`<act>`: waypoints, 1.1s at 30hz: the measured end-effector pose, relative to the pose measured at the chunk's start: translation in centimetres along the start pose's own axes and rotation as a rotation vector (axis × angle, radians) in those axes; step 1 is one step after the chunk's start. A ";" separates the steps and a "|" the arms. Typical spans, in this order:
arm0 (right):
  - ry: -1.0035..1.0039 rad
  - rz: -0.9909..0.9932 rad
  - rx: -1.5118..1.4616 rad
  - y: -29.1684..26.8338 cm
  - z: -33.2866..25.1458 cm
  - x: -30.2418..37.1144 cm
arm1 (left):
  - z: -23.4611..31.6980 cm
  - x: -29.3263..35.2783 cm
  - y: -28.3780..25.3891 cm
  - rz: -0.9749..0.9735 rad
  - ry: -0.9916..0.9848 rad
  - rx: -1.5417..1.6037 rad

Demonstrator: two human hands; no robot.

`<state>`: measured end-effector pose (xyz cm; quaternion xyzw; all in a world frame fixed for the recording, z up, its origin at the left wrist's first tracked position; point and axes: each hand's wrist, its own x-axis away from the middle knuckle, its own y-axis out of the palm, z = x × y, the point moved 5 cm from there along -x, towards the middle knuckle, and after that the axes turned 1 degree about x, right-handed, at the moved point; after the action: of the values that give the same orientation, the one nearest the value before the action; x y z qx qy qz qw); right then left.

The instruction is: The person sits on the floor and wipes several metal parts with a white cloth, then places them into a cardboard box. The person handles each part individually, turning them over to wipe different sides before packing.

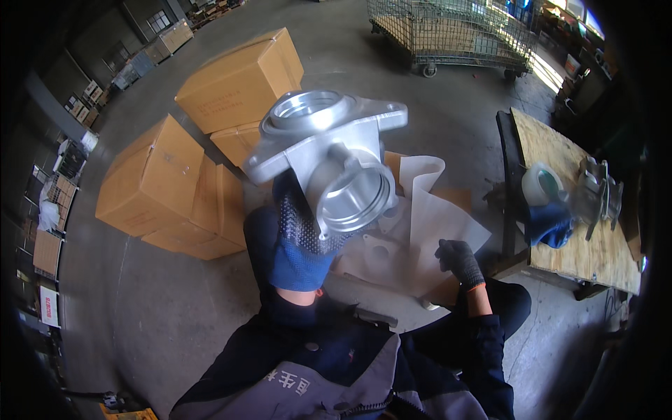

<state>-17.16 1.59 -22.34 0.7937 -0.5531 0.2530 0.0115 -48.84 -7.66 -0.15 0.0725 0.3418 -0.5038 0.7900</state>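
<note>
My left hand (301,220), in a blue dotted glove, is raised at the middle of the view and closed on a silvery metal casting (318,168). The casting has a wide ring opening at the top, a flange with ears, and a second round opening facing me; most of my left fingers are hidden behind it. My right hand (460,262), in a dark grey glove, is lower right, its fingers curled beside a white paper sheet (437,224). Whether it pinches the sheet I cannot tell. Pale pieces with round holes (378,253) lie below the casting, between my legs.
Cardboard cartons (150,175) are stacked at the left, with another carton (241,77) behind. A plywood-topped table (560,147) stands right, bearing a tape roll (542,183), a blue cloth (549,224) and metal castings (598,192). A wheeled wire cage (455,35) is at the back.
</note>
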 end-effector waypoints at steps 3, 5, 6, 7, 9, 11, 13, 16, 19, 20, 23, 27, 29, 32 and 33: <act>0.020 0.013 0.052 -0.1 -0.1 0.0 | 2.2 -2.0 1.3 -0.071 0.313 -0.630; 0.023 0.015 0.095 0.0 0.3 0.0 | 3.1 -3.1 2.3 -0.110 0.453 -0.969; 0.021 0.002 0.128 0.0 0.4 -0.2 | 3.6 -3.6 2.7 -0.121 0.506 -1.096; -0.058 0.005 0.183 -0.3 0.9 -0.4 | 3.9 -4.1 3.3 -0.135 0.550 -1.193; -0.189 -0.011 0.288 -0.1 1.5 -1.1 | 5.0 -4.5 3.5 -0.147 0.587 -1.339; -0.135 -0.006 0.272 0.1 0.9 -1.0 | 5.2 -4.2 3.4 -0.169 0.580 -1.330; 0.060 0.014 0.142 0.1 0.6 -0.3 | 4.8 -4.2 3.4 -0.173 0.556 -1.256; -0.219 -0.106 0.222 1.6 -1.4 0.2 | 4.3 -3.6 3.7 -0.248 0.536 -1.645; -0.669 -0.193 0.124 4.5 -6.1 2.5 | 3.4 -2.9 3.4 -0.182 0.448 -1.343; -0.633 -0.221 0.138 5.9 -6.2 2.1 | 2.9 -2.5 3.1 -0.153 0.355 -1.071; -0.627 -0.168 0.448 8.4 -5.1 0.0 | -0.1 -1.7 1.8 -0.026 0.032 -0.138; -0.575 0.069 1.320 8.1 -0.4 -4.3 | -4.2 -1.1 2.5 0.081 -0.285 0.526; -0.516 0.333 1.313 5.7 1.4 -5.1 | -5.4 -1.5 3.3 0.079 -0.383 0.736; -0.063 0.388 1.406 1.0 1.3 -3.0 | -8.8 -1.8 5.3 -0.030 -0.649 0.925; 0.076 0.238 1.407 1.1 2.4 -3.9 | -10.0 -1.4 5.1 -0.037 -0.728 0.946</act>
<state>-18.16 3.84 -26.36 0.5379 -0.3409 0.5769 -0.5115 -49.59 0.44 -8.06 0.2332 -0.2113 -0.6074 0.7294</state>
